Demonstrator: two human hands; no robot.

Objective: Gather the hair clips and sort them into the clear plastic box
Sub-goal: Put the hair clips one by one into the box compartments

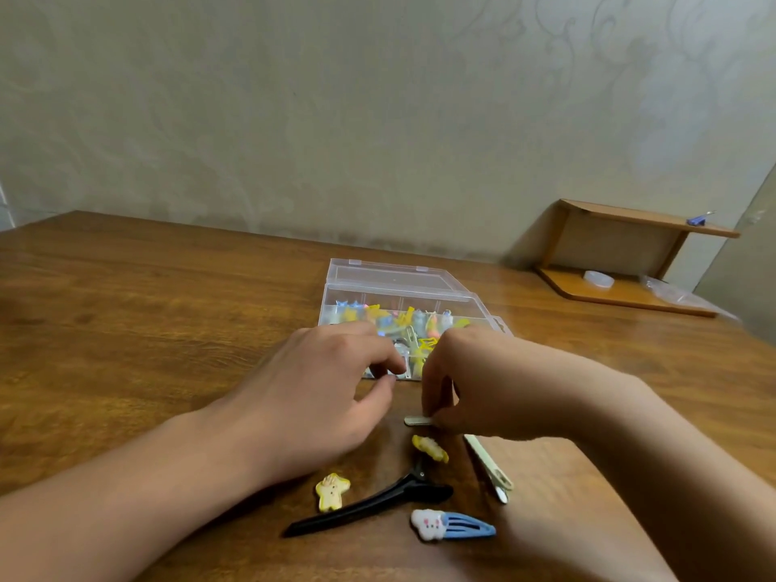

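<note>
R hand (470, 384) fingers pinching a pale clip (418, 420) off the surface just in front of the open box (378, 287), probably to drop it in, w/ L hand (331, 388) hovering loosely curled, empty, beside it; other clips lying nearer.

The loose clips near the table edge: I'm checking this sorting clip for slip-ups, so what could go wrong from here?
1. The right hand pinches only the end of a pale clip; such a small grip could let it slip.
2. The forearms hang over the black clip, star clip and cloud clip, and could sweep them off.
3. The box looks crowded, so a clip may land in the wrong compartment.
</note>
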